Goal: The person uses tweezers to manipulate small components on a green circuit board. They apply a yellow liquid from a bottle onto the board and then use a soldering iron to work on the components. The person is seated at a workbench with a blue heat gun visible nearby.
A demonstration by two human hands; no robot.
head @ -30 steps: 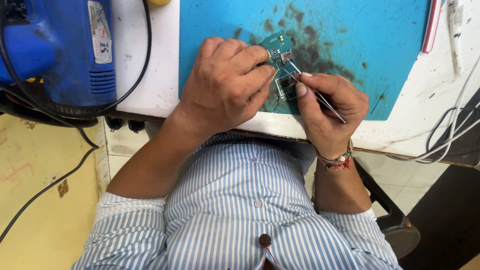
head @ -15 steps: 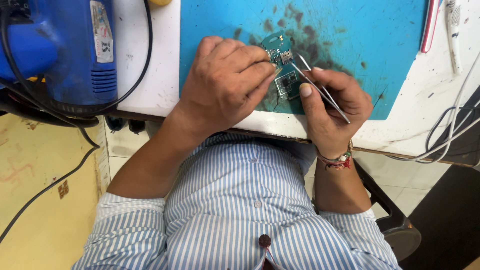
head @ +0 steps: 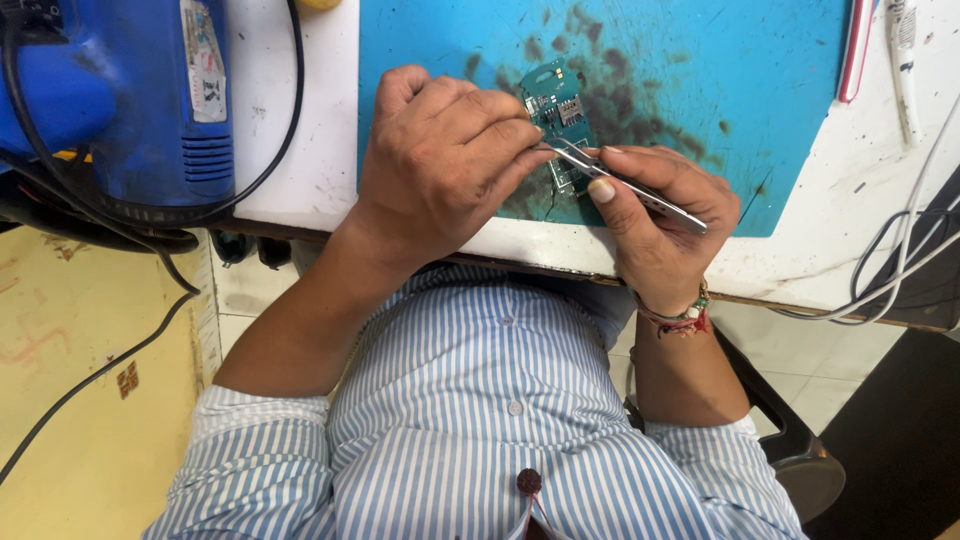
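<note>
In the head view, the person sat at a white workbench [head: 300, 150] and looked straight down over a blue-and-white striped shirt [head: 480, 440]. A small green circuit board [head: 562, 115] lay on a blue work mat [head: 700, 70], near the mat's front edge and among dark scorch stains.

The left hand [head: 445, 165] rested curled over the mat's near-left part, its fingers bent and pressed against the left edge of the circuit board, steadying it. Whether anything lay under that palm could not be told.

The right hand [head: 660, 215] was closed in a pinch on metal tweezers [head: 620, 185], thumb and forefinger gripping the shaft. The tweezers ran slantwise from that hand up and to the left, and their tips met the lower half of the circuit board, just beside the left fingertips. Whether the tips gripped a part was too small to make out. A band of coloured threads [head: 680, 320] circled the right wrist.

To the left of the mat stood a blue machine [head: 130, 100] with a vented side, and a black cable [head: 270, 160] looped round it across the white surface. At the mat's far right lay a slim red-edged tool [head: 856, 50], and white wires [head: 900, 250] trailed over the bench's right corner. Yellow floor [head: 90, 400] showed below at the left.
</note>
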